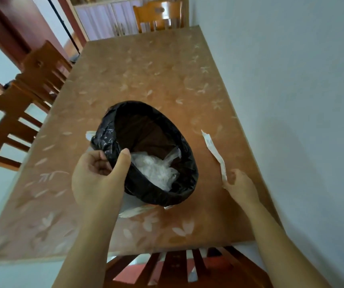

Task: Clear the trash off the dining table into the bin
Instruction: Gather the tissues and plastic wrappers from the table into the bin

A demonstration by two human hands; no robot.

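Observation:
A bin lined with a black bag (112,129) is held tilted over the brown dining table (150,69). My left hand (98,175) grips its near rim, thumb inside. Crumpled clear plastic (154,169) lies inside the bin. A long white paper strip (213,150) lies on the table to the bin's right. My right hand (239,183) pinches the strip's near end between thumb and fingers. A white scrap (135,210) shows on the table under the bin's near edge, and another white bit (90,135) peeks out at the bin's left.
A pale wall (291,80) runs along the table's right side. Wooden chairs stand at the left (21,113), at the far end (158,15) and at the near edge (177,269). A cabinet with light doors (104,19) is beyond the table.

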